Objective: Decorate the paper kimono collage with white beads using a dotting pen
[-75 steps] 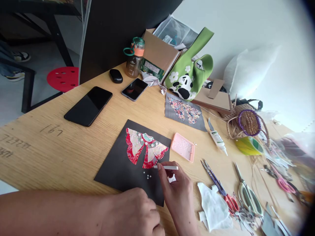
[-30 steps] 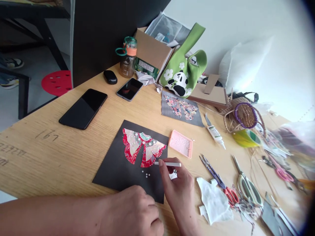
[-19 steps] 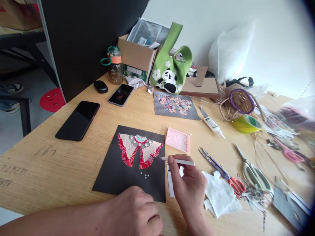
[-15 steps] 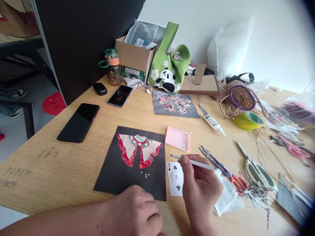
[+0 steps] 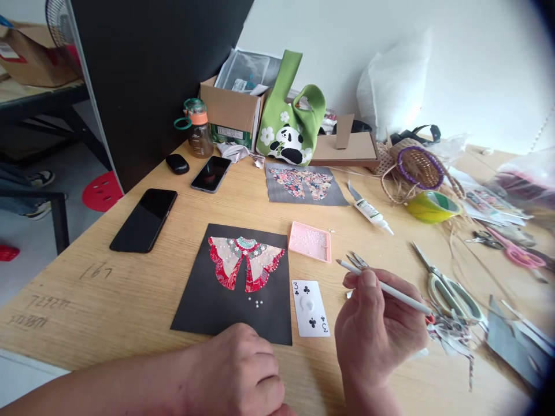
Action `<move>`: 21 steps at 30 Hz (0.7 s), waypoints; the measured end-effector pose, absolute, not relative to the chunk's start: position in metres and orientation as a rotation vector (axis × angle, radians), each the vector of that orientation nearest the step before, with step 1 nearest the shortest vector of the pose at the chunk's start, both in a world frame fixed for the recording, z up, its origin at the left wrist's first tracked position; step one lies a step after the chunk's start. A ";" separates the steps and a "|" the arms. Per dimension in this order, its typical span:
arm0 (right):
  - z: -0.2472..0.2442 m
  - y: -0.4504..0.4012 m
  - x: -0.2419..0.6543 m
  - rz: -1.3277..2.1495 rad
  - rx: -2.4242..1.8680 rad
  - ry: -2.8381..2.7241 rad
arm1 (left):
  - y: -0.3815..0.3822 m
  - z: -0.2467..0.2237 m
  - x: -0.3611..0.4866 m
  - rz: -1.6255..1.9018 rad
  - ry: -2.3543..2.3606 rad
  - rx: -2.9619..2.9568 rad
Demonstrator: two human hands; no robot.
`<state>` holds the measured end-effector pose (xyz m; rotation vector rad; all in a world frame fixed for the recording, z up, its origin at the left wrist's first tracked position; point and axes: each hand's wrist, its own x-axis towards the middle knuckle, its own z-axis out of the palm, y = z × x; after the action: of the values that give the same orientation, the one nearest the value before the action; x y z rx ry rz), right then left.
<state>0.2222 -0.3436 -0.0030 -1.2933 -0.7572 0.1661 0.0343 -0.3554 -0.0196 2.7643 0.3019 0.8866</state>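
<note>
While black paper (image 5: 203,306) lies on the table (image 5: 130,306), a partition (image 5: 151,75) stands behind.

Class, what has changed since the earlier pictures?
The right hand, still holding a slim white stick, moved right, away from the red and cream fabric collar, fully uncovering a white rectangular playing card. The closed left hand stayed by the black square sheet.

A white pencil (image 5: 403,297) is held in the right hand (image 5: 376,323), its tip pointed leftward near a pink tray (image 5: 309,256) of tiny beads (image 5: 311,238). A playing card (image 5: 311,315) with a white blob (image 5: 307,303) is laid just beside a black sheet (image 5: 197,312), on which a red cloth collar (image 5: 248,252) and a few loose pearls (image 5: 256,303) are seen. The sheet's near edge is partly hidden by the left hand (image 5: 238,370), curled into a fist.
</note>
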 end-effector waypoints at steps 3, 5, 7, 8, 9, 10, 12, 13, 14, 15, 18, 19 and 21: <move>0.000 -0.345 0.223 0.168 -1.295 -0.755 | -0.357 -0.019 0.035 0.909 0.301 2.773; 0.002 -0.345 0.224 0.164 -1.275 -0.743 | -0.358 -0.020 0.036 0.922 0.299 2.777; 0.003 -0.344 0.226 0.176 -1.221 -0.718 | -0.359 -0.021 0.036 0.922 0.307 2.776; 0.004 -0.343 0.227 0.189 -1.185 -0.701 | -0.360 -0.021 0.036 0.917 0.309 2.775; 0.005 -0.342 0.228 0.204 -1.150 -0.682 | -0.360 -0.022 0.036 0.911 0.310 2.772; 0.006 -0.341 0.230 0.223 -1.119 -0.665 | -0.360 -0.022 0.036 0.903 0.311 2.769; 0.009 -0.340 0.233 0.253 -1.072 -0.642 | -0.360 -0.023 0.036 0.888 0.314 2.763; 0.011 -0.341 0.235 0.257 -1.059 -0.637 | -0.360 -0.023 0.036 0.879 0.309 2.761; 0.013 -0.342 0.236 0.253 -1.054 -0.636 | -0.360 -0.024 0.036 0.873 0.302 2.760; 0.015 -0.344 0.237 0.239 -1.055 -0.638 | -0.360 -0.025 0.036 0.869 0.298 2.759; 0.017 -0.356 0.240 0.156 -1.119 -0.663 | -0.361 -0.029 0.037 0.875 0.292 2.762; 0.015 -0.363 0.240 0.125 -1.168 -0.682 | -0.361 -0.031 0.037 0.882 0.296 2.764; 0.008 -0.378 0.243 0.064 -1.310 -0.744 | -0.361 -0.032 0.037 0.893 0.305 2.773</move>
<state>0.2432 -0.3776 0.0081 -1.3100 -0.7435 0.0642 0.0372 -0.3614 -0.0324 2.7729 0.3053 0.8935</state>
